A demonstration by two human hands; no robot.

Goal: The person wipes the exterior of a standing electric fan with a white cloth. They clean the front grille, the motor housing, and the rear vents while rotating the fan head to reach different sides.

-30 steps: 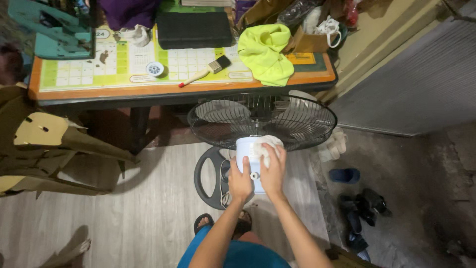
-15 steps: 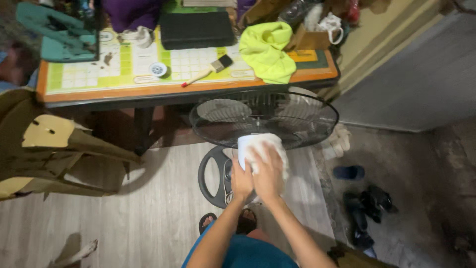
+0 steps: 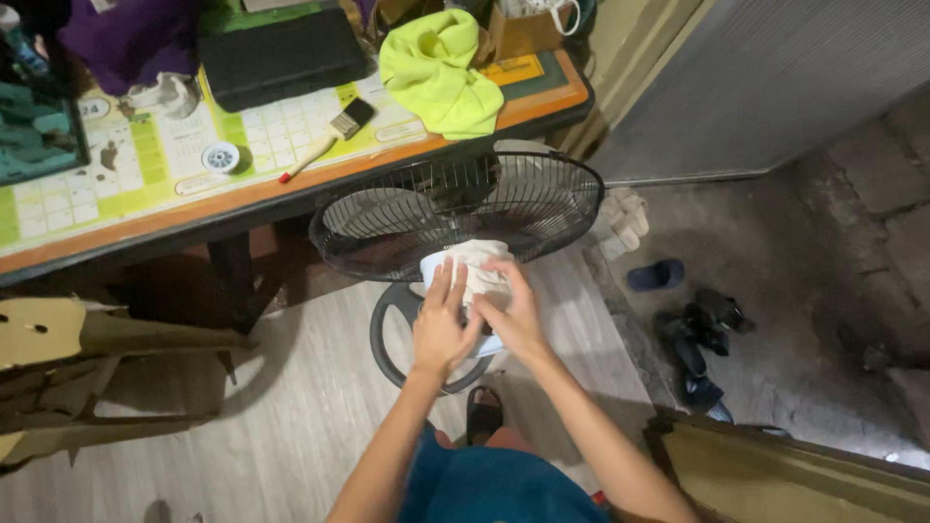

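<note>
Nearest to me, my left hand [image 3: 441, 329] lies flat with fingers spread on the white motor housing [image 3: 433, 268] at the back of the standing fan, steadying it. My right hand [image 3: 513, 315] is closed on a white cloth [image 3: 477, 266], pressing it against the top of that housing.

I judge the wiping to be partway: the cloth covers the upper housing, and I cannot tell how clean the covered surface is. The black wire grille [image 3: 455, 208] beyond the housing carries no cloth and looks untouched. The round black base [image 3: 387, 324] sits on the pale plank floor below my hands.

Farther off, the table [image 3: 145, 208] holds a paintbrush [image 3: 329, 136] and a yellow-green cloth [image 3: 436, 73], both well apart from my hands.
</note>
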